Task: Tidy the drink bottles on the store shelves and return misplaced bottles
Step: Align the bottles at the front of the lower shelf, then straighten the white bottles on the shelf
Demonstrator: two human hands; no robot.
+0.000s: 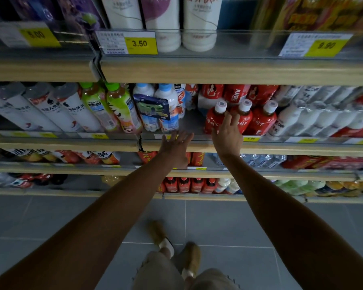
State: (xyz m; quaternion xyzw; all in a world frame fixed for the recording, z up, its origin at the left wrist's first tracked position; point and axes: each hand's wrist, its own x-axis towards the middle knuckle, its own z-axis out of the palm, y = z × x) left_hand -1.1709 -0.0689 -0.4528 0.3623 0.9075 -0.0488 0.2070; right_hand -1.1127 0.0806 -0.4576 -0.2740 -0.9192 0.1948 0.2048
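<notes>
Both arms reach toward the second shelf point(197, 145). My right hand point(227, 136) is spread open, its fingertips touching two red bottles with white caps point(215, 118), holding neither. A third red bottle point(262, 120) stands just to their right. My left hand point(176, 147) is open, fingers apart, at the shelf's front edge below an empty gap point(190, 122) between the red bottles and a blue-and-white twin pack point(157, 114). To the left lean two green-capped bottles point(113, 109) and white bottles with grey caps point(50, 109).
White bottles point(314, 120) fill the shelf's right side. The shelf above holds tall white bottles point(199, 24) behind a 3.50 price tag point(142, 43). Lower shelves carry red bottles point(189, 185) and water packs point(262, 161). Grey floor tiles and my feet point(176, 248) lie below.
</notes>
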